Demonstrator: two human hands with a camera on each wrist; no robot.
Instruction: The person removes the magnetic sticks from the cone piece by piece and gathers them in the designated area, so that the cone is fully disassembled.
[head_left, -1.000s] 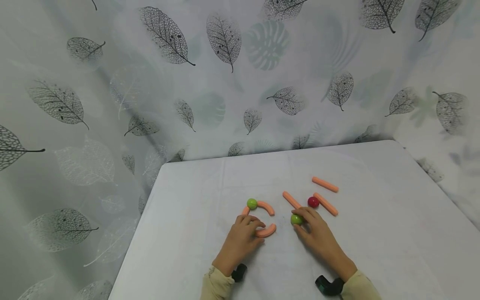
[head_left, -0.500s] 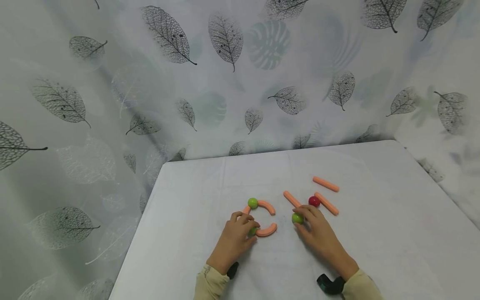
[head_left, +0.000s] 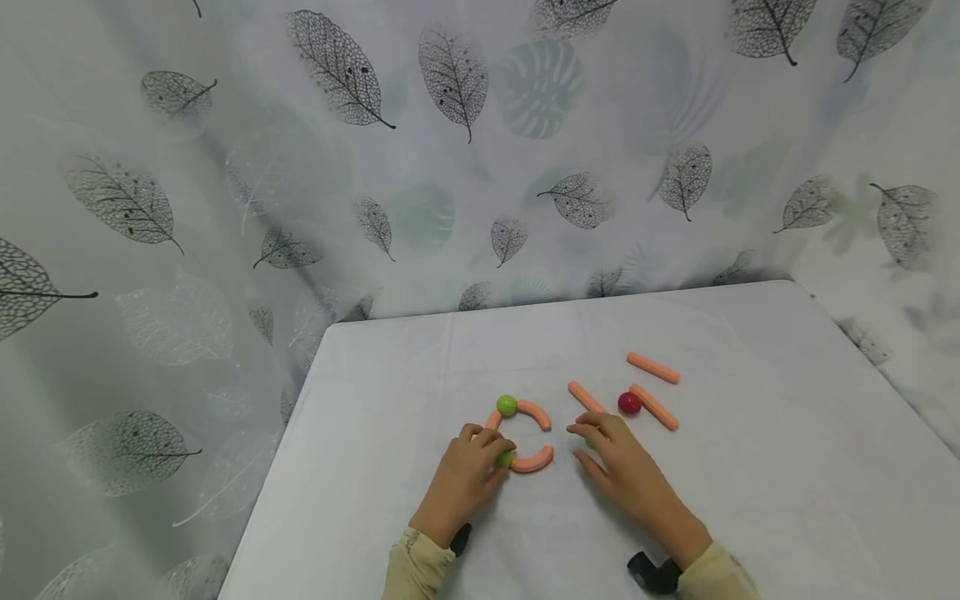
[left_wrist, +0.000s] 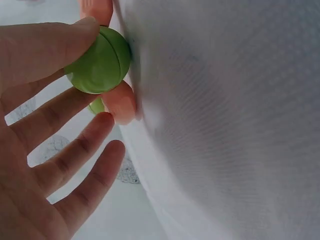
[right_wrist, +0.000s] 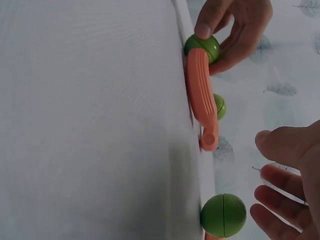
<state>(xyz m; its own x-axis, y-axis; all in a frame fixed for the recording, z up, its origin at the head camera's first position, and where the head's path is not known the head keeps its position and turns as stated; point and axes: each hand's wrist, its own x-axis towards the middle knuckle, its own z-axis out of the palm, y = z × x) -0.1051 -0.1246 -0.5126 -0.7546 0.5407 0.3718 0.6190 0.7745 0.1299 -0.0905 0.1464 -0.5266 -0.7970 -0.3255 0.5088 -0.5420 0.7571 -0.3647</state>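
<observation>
My left hand (head_left: pixel 465 468) pinches a green ball (left_wrist: pixel 102 62) between thumb and fingers on the white table. Against that ball lies a curved orange piece (right_wrist: pixel 200 87) with grooves. A second green ball (head_left: pixel 507 406) joins two more orange pieces, one of them a curved one (head_left: pixel 536 414); together they make a ring with a gap on its right. My right hand (head_left: pixel 621 461) is over another green ball (right_wrist: pixel 223 216), which it mostly hides in the head view. In the right wrist view its fingers are spread apart and stand off from that ball.
A straight orange stick (head_left: pixel 583 396) runs down toward the right hand. Beyond it lie a red ball (head_left: pixel 629 403) touching a second stick (head_left: pixel 654 407), and a third stick (head_left: pixel 653 367) farther back. A leaf-print curtain (head_left: pixel 480 167) hangs behind the table (head_left: pixel 390 367).
My right hand has let go of its green ball, fingers loosening and shifting slightly left. My left hand has moved a little left and now holds the ring's lower green ball.
</observation>
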